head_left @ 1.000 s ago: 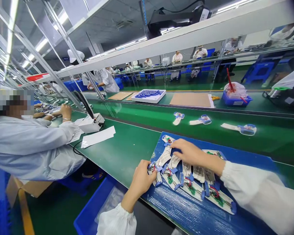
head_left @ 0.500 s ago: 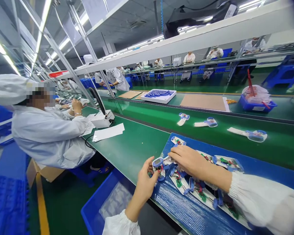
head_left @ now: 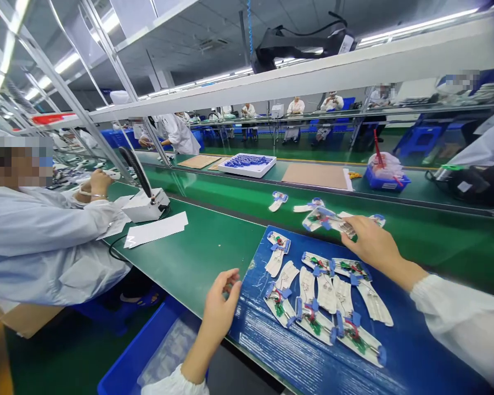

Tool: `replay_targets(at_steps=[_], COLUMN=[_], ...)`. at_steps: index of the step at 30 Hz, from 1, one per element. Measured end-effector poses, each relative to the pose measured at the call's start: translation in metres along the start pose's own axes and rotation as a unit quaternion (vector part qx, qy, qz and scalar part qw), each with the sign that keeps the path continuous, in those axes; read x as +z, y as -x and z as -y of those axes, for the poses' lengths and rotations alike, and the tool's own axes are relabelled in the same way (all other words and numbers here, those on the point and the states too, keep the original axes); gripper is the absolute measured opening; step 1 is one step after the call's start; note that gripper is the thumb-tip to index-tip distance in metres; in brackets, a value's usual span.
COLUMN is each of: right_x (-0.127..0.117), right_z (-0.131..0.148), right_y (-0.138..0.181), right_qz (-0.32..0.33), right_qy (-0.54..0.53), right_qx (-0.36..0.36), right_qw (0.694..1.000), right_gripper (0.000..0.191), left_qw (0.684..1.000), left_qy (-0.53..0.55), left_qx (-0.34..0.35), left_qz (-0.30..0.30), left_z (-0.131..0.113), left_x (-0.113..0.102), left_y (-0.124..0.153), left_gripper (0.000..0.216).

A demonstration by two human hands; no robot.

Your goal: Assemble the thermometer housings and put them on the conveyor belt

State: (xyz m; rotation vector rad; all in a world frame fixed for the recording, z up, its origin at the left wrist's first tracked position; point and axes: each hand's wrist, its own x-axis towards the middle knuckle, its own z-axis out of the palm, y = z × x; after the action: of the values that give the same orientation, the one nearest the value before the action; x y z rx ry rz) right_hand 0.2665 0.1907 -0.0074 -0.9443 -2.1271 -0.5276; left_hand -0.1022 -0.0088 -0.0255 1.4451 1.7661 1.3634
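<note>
My right hand (head_left: 372, 244) is closed on the handle end of a white-and-blue handheld device housing (head_left: 321, 218), with wires showing inside. It hangs over the green conveyor belt (head_left: 230, 202), overlapping the devices lying there. My left hand (head_left: 220, 302) has its fingers loosely curled and thumb apart, with nothing visible in it, by the left edge of a blue mat (head_left: 280, 356). On this mat lie several similar open housings, among them an upper-left one (head_left: 278, 241) and a lower-right one (head_left: 360, 340), with green and red wires exposed.
A co-worker in white (head_left: 37, 236) sits at left, near a white box with a black hose (head_left: 146, 204) and paper strips (head_left: 156, 229). Beyond the belt are a white tray of blue parts (head_left: 251, 171), a cardboard sheet (head_left: 315, 175) and a blue bin (head_left: 386, 181). Another blue bin (head_left: 123, 356) stands below the bench.
My right hand has moved from the mat out over the belt, carrying a device housing. The left hand has let go of the device with a small display and drawn left. The view has turned right.
</note>
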Motion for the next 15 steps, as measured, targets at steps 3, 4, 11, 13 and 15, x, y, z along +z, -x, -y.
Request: replay_targets(at_steps=[3, 4, 11, 13, 15], right_x=[-0.013, -0.016, -0.027, -0.032, -0.036], right_z=[-0.006, 0.002, 0.088, 0.097, 0.101], right_y=[0.014, 0.017, 0.022, 0.020, 0.018], right_qz=[0.004, 0.008, -0.009, -0.011, -0.014], right_qy=[0.018, 0.011, -0.080, -0.100, -0.113], right_qx=[-0.030, -0.050, -0.131, -0.137, -0.140], right_qw=[0.999, 0.999, 0.988, 0.986, 0.983], right_gripper=[0.023, 0.022, 0.023, 0.025, 0.029], left_qw=[1.000, 1.000, 0.988, 0.984, 0.984], left_qy=[0.007, 0.010, 0.053, 0.060, 0.062], left_qx=[0.000, 0.004, 0.096, 0.104, 0.096], left_qz=[0.010, 0.018, 0.110, 0.130, 0.133], left_z=[-0.004, -0.009, -0.074, -0.086, -0.092], left_x=[0.004, 0.008, 0.053, 0.059, 0.060], left_y=[0.000, 0.000, -0.002, -0.001, 0.001], left_gripper=[0.025, 0.025, 0.030, 0.030, 0.029])
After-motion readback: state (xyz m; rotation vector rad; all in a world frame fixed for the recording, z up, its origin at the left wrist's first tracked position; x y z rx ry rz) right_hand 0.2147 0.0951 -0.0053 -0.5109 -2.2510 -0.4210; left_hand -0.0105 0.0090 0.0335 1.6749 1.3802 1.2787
